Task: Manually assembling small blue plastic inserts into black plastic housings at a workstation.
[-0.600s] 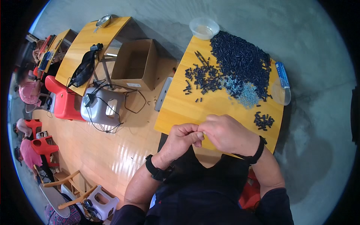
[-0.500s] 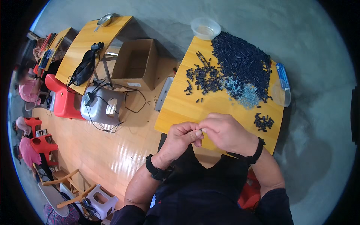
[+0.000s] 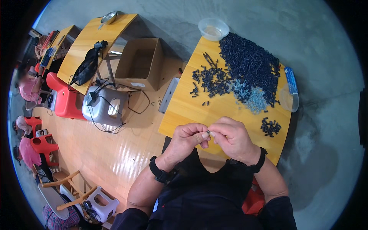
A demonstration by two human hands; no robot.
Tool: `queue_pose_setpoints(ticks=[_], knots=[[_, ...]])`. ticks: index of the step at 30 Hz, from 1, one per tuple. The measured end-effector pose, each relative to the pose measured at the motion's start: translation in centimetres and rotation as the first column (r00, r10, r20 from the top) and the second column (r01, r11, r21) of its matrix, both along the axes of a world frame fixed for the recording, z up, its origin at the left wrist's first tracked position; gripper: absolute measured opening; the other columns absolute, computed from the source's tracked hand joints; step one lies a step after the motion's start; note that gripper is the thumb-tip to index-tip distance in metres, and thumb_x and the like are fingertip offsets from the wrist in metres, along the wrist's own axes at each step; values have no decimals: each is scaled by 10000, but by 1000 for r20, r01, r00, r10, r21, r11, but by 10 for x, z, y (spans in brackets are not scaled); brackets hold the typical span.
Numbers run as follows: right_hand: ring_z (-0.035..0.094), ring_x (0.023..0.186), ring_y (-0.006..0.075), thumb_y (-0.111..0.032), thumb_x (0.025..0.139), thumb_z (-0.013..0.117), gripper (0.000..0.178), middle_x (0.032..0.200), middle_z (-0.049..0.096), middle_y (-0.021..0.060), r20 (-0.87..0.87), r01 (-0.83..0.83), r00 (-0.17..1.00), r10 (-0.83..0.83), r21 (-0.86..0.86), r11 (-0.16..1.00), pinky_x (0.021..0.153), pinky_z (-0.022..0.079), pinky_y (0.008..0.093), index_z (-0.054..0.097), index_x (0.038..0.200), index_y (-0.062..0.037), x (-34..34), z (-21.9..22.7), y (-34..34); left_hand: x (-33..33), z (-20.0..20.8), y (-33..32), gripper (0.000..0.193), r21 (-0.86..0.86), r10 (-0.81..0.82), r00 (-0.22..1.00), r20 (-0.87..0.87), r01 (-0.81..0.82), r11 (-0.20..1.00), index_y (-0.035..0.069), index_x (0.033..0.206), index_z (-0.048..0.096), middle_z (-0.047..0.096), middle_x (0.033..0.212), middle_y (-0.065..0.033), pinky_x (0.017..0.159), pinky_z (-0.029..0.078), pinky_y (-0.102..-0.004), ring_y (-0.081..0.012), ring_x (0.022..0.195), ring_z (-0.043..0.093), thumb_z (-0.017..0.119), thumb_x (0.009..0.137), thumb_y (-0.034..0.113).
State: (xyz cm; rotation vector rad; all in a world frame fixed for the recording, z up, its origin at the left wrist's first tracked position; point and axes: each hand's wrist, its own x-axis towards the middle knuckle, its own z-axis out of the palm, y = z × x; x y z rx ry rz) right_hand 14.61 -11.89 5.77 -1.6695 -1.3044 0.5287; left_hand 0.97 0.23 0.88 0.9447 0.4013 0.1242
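Note:
My left hand [image 3: 188,140] is closed in a pinch above the near edge of the yellow table [image 3: 188,111]. A small dark piece [image 3: 208,132] shows at its fingertips. My right hand [image 3: 234,138] is pinched too and meets the left at that piece; what its own fingertips hold is too small to make out. Beyond the hands spreads a large heap of short black cylinders [image 3: 249,57], with a looser scatter of black cylinders [image 3: 210,81] to its left. Tiny light-blue pieces [image 3: 255,100] lie at the heap's near side. A small group of black cylinders [image 3: 270,127] is by the right edge.
Dark snips [image 3: 209,60] lie by the loose scatter. A clear bowl [image 3: 205,33] stands at the far corner; a clear tub [image 3: 288,100] and a blue box [image 3: 290,78] are on the right edge. Leftward are a cardboard box [image 3: 134,81], a grey stool [image 3: 100,111] and cables.
My right hand has shifted slightly right, and its fingertips now sit a little apart from the left ones, showing more of the dark piece. The view has shifted a little.

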Motion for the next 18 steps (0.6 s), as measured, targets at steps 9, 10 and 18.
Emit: queue_pose_setpoints(ticks=[9, 10, 18], knots=[[584, 673, 291, 43, 801, 571, 104, 779, 555, 132, 69, -88, 993, 93, -76, 993, 595, 469, 369, 627, 875, -5, 4, 13, 1, 2, 0, -1, 116, 102, -42, 998, -42, 46, 994, -26, 973, 646, 645, 797, -28, 663, 497, -218, -82, 696, 601, 583, 922, 56], [583, 667, 294, 42, 799, 571, 106, 781, 552, 133, 91, -107, 989, 115, -97, 990, 594, 470, 370, 626, 875, -7, 3, 13, 0, 3, 1, -1, 116, 126, -57, 996, -67, 65, 990, -26, 971, 648, 646, 788, -28, 661, 497, -219, -83, 694, 603, 585, 921, 58], [590, 656, 287, 17, 811, 591, 92, 759, 571, 130, 24, -25, 999, 26, -61, 998, 590, 474, 362, 622, 892, -12, 1, 8, 2, 5, 2, 0, 124, 49, -54, 998, -44, 56, 997, -26, 977, 643, 648, 793, -33, 662, 501, -227, -88, 700, 611, 575, 929, 66]])
